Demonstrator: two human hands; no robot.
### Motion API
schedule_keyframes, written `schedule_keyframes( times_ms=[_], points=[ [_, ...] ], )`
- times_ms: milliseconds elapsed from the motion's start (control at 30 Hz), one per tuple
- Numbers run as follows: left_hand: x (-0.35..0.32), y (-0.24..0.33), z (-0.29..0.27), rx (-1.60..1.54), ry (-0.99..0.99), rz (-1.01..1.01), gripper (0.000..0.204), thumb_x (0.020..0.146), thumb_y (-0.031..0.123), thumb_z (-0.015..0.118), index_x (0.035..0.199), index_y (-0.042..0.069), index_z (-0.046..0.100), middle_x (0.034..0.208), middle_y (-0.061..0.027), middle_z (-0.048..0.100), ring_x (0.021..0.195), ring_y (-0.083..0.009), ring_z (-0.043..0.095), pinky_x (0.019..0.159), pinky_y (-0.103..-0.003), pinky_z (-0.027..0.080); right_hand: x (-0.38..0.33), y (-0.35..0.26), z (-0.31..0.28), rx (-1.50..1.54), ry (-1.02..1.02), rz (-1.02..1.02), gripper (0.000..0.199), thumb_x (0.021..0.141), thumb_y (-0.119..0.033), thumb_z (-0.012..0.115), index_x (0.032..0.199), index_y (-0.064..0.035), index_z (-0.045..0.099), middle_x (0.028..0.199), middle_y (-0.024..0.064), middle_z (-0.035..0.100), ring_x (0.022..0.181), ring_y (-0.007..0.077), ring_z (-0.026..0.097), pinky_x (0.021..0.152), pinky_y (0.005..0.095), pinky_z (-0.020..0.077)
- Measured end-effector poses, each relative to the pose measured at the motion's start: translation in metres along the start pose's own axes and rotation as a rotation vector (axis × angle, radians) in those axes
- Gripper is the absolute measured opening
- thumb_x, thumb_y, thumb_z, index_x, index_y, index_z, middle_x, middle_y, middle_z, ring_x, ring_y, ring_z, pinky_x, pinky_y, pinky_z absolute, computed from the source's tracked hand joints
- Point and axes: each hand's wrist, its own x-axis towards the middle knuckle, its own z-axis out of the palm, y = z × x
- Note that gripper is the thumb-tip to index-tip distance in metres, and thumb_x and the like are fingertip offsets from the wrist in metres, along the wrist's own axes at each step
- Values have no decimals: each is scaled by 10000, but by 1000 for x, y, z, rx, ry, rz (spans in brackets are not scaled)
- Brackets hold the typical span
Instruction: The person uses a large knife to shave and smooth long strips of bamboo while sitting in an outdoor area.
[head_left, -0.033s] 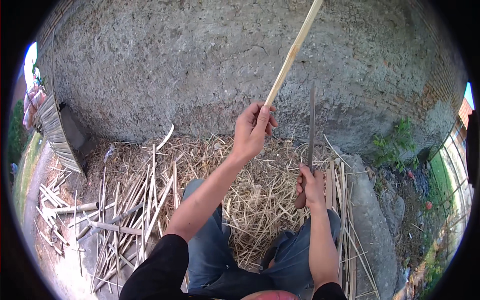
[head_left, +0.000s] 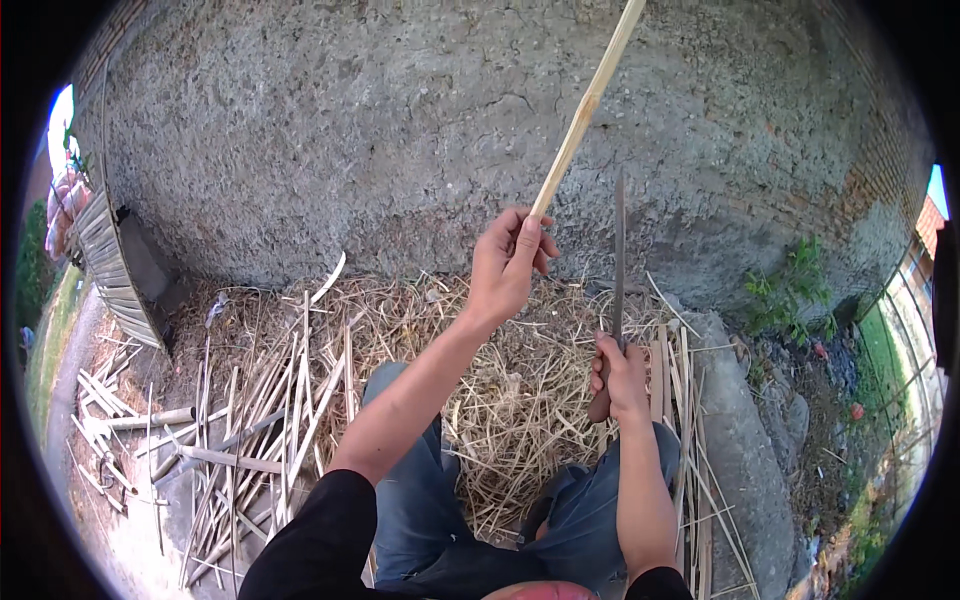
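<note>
A long pale bamboo strip (head_left: 588, 105), with a darker node partway along, slants up and to the right past the top edge of the view. Its lower end is pinched between the thumb and fingers of my left hand (head_left: 510, 262). To the right, my right hand (head_left: 622, 376) is wrapped round the brown wooden handle of a long, narrow-bladed knife (head_left: 619, 250). The blade points up, nearly upright, and stands apart from the strip. Both hands are raised over the shavings, between my bent knees.
Pale shavings (head_left: 510, 410) cover the ground between my legs. Bamboo strips and poles (head_left: 240, 460) lie heaped at left; more strips (head_left: 685, 400) lie by my right knee on a stone slab (head_left: 745, 440). A rough wall (head_left: 400, 130) rises ahead, with a green plant (head_left: 790, 290) at its right foot.
The knife and my right hand have shifted very slightly left and down. My left hand and the bamboo strip have dipped a little.
</note>
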Motion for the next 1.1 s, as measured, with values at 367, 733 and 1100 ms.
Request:
schedule_keyframes(
  times_ms=[367, 733, 1100],
  points=[
    [5, -47, 16, 317, -185, -138, 306, 1093, 294, 468, 1160, 21, 590, 776, -34, 654, 713, -77, 618, 606, -253, 501, 1, 5, -5, -179, -22, 98, 319, 957, -324, 683, 865, -33, 593, 631, 13, 550, 436, 95, 503, 396, 264, 414],
    [-57, -82, 45, 94, -131, 115, 366, 1031, 350, 530, 1026, 10, 665, 870, -111, 677, 823, -203, 649, 776, -344, 489, -4, 55, 46, 396, 0, 332, 232, 1016, -304, 568, 966, -80, 601, 723, 31, 581, 532, 119, 553, 478, 300, 487],
    [-46, 31, -37, -364, -1282, -52, 262, 941, 212, 741, 1045, -28, 729, 827, -91, 742, 678, -179, 711, 601, -277, 531, -10, 62, 50, 557, 106, 547, 160, 901, -177, 691, 973, -84, 583, 758, 25, 564, 653, 177, 580, 651, 353, 509]
  ],
)
